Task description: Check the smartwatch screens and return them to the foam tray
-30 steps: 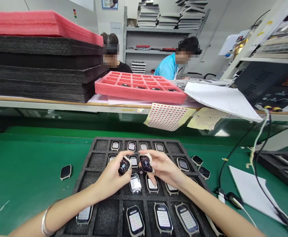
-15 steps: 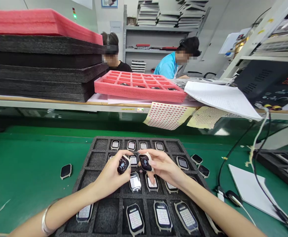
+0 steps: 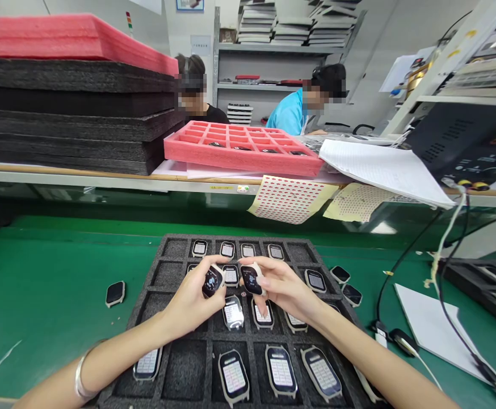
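Watch bodies are pinched, one in the left hand [image 3: 190,304] and one in the right hand [image 3: 284,289], screens up, above the middle of a black foam tray [image 3: 175,250]. Rounded-rectangular, glossy-faced watch bodies [image 3: 281,372] are seated in its coarse square pockets.

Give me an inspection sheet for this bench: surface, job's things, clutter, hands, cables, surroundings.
Surface: green mat.
Job's things: black foam tray holding lit watch bodies; left watch body and right watch body held above it.
Clutter: loose dark watch body left of tray; white sheet at right.
Hands: left hand and right hand each grip one watch body.
Cables: black cable at right.
Surroundings: pink foam tray, stacked foam sheets, two people behind.
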A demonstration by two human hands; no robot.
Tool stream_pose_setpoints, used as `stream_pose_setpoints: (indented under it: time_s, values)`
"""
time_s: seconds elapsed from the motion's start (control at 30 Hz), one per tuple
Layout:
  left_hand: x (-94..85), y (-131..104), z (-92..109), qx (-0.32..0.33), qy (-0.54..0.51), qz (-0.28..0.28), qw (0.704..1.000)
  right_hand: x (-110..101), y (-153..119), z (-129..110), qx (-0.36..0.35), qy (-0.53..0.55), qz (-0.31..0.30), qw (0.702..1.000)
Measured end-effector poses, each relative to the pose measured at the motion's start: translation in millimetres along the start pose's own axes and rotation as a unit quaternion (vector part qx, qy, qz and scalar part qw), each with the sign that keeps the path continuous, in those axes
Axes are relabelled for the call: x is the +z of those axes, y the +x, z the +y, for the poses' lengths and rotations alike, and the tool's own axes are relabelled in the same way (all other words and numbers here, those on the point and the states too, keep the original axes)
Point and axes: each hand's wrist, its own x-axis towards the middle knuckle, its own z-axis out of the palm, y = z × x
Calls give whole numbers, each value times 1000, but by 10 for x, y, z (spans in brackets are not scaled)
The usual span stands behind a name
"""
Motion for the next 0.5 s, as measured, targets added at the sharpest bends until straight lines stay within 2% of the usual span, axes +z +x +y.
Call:
stream_pose_setpoints:
  time_s: [0.5]
  values:
    - [-18,-2,3,7,10,7,1000,27,-13,-30,-6,-40,7,999]
